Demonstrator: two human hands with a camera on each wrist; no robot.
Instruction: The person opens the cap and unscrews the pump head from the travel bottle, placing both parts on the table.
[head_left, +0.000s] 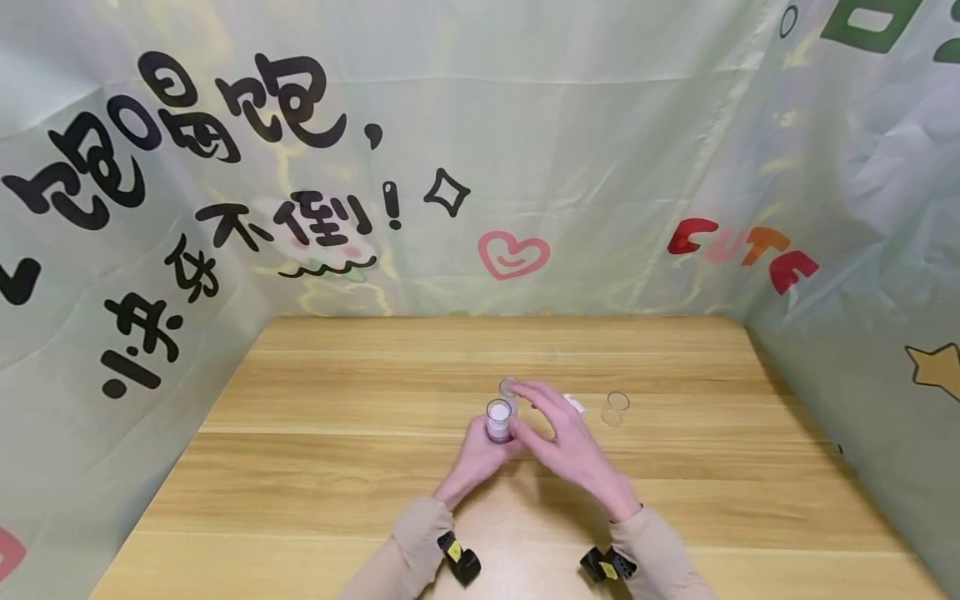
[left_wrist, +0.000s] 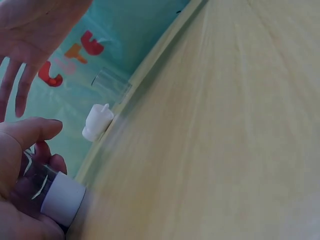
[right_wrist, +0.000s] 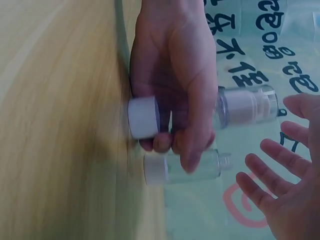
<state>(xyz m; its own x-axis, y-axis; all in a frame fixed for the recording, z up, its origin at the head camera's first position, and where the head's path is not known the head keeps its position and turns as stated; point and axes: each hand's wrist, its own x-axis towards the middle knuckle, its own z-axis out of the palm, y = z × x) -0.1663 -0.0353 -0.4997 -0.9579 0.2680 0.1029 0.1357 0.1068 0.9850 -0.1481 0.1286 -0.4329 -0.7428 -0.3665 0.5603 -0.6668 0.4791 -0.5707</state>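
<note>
My left hand (head_left: 478,457) grips a clear pump bottle (right_wrist: 247,106) with a white base and a white pump under a clear cap. It stands upright, its base low at the tabletop in the left wrist view. My right hand (head_left: 572,440) is beside the bottle's top, fingers spread and slightly bent; the right wrist view shows a gap between them. Just behind stands a second clear bottle (right_wrist: 194,167) with a white base and a bare neck, partly covered by the held one in the head view.
Right of the bottles, a small white pump head (left_wrist: 98,121) rests on the wooden table (head_left: 360,467), partly behind my right hand in the head view. Farther right stands a clear cylindrical cap (head_left: 615,408). Printed fabric walls (head_left: 585,167) border the table's back and sides.
</note>
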